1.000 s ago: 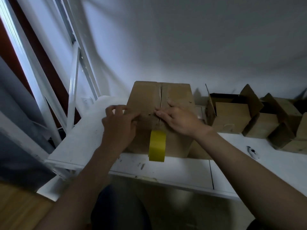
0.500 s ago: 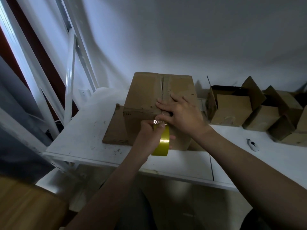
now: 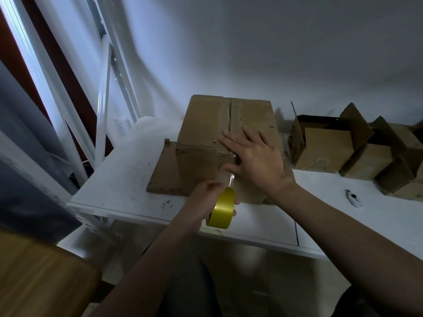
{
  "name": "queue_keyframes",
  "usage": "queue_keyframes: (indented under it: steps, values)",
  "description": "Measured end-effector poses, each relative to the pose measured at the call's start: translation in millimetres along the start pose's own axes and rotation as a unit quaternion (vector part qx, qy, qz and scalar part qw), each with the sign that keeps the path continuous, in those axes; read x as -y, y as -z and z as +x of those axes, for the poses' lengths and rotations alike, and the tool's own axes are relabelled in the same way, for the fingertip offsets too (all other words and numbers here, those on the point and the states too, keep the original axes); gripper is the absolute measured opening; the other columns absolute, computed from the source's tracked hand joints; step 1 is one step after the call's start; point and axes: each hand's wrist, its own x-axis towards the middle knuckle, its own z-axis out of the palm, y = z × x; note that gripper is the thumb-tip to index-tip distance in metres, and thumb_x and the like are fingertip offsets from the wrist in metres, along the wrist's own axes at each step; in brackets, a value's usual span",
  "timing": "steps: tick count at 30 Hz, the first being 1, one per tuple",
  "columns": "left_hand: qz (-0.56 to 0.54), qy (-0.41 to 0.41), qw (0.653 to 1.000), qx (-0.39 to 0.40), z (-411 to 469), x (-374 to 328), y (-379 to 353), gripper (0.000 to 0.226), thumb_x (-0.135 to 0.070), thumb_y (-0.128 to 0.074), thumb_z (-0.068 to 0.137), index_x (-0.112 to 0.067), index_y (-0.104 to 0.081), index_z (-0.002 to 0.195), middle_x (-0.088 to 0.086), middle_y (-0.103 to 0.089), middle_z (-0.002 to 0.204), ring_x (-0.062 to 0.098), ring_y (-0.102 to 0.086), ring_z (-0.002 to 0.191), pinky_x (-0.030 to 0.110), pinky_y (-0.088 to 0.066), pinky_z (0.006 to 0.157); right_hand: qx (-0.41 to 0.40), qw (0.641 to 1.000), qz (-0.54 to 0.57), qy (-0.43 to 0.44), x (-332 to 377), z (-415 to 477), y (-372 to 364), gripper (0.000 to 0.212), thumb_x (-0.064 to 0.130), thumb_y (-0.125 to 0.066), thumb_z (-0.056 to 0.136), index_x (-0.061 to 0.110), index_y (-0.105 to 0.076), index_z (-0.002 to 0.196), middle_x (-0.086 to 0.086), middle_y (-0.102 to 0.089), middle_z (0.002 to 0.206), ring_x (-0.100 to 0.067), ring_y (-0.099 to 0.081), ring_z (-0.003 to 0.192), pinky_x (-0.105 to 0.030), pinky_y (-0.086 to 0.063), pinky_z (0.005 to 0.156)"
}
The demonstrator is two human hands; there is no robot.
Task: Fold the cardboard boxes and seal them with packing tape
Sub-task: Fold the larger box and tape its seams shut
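Head camera view shows one box with its top flaps folded shut, meeting in a seam that runs away from the person. It stands near the table's front left corner, on a flat sheet of cardboard.

I'd judge the folding of this box done and the sealing only started. A clear strip of tape runs from the box's front face down to the tape roll, but whether any tape already lies along the top seam I cannot tell.

The right hand lies flat on the box's near top edge, fingers straight and spread, thumb down on the front face beside the strip's end. The left hand is curled round the yellow roll, holding it just over the table's front edge, below the box. The two hands are close but apart.

Plenty is left. Several open boxes stand along the back edge toward the right, flaps up and untaped. A small cutter lies on the table in front of them.

The box itself is plain brown, scuffed, its front corner a little worn.
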Motion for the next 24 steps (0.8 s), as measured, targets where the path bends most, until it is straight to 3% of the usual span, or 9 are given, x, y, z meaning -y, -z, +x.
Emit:
queue_keyframes:
  steps: [5, 10, 19, 24]
  values:
    - [-0.029, 0.005, 0.999, -0.035, 6.0, 1.2, -5.4, 0.021, -0.026, -0.052, 0.105, -0.013, -0.054, 0.122, 0.017, -0.077, 0.091, 0.031, -0.075, 0.072, 0.035, -0.061, 0.063, 0.001, 1.000, -0.011, -0.005, 0.6, 0.9, -0.3, 0.085, 0.071, -0.066, 0.079, 0.037, -0.042, 0.152, 0.011, -0.046, 0.155, -0.034, -0.042, 0.144, -0.058, -0.036, 0.114]
    - [-0.019, 0.056, 0.998, -0.032, 11.0, 2.1, -8.6, 0.019, -0.021, -0.047, 0.107, -0.012, -0.052, 0.122, 0.022, -0.075, 0.100, 0.022, -0.074, 0.063, 0.030, -0.060, 0.055, -0.010, 1.000, -0.020, -0.002, -0.3, 0.4, -2.5, 0.084, 0.072, -0.063, 0.079, 0.037, -0.042, 0.152, 0.011, -0.047, 0.154, -0.035, -0.043, 0.143, -0.057, -0.037, 0.114]
    - [0.022, -0.002, 0.996, -0.089, 14.0, 9.7, -5.6, 0.016, -0.031, -0.059, 0.100, -0.020, -0.065, 0.110, 0.014, -0.076, 0.100, 0.026, -0.076, 0.086, 0.047, -0.060, 0.086, 0.002, 0.999, -0.047, 0.008, 0.1, -0.1, -1.4, 0.097, 0.069, -0.073, 0.074, 0.033, -0.037, 0.156, 0.005, -0.045, 0.157, -0.040, -0.043, 0.141, -0.060, -0.036, 0.113]
    - [0.042, -0.007, 0.994, -0.098, 10.9, 6.6, -8.2, 0.013, -0.034, -0.064, 0.097, -0.024, -0.068, 0.102, 0.014, -0.073, 0.106, 0.030, -0.074, 0.095, 0.054, -0.057, 0.092, 0.046, 0.999, -0.023, -0.002, 0.8, -0.5, 14.4, 0.092, 0.070, -0.066, 0.080, 0.036, -0.028, 0.158, 0.006, -0.032, 0.164, -0.034, -0.033, 0.148, -0.054, -0.027, 0.120]
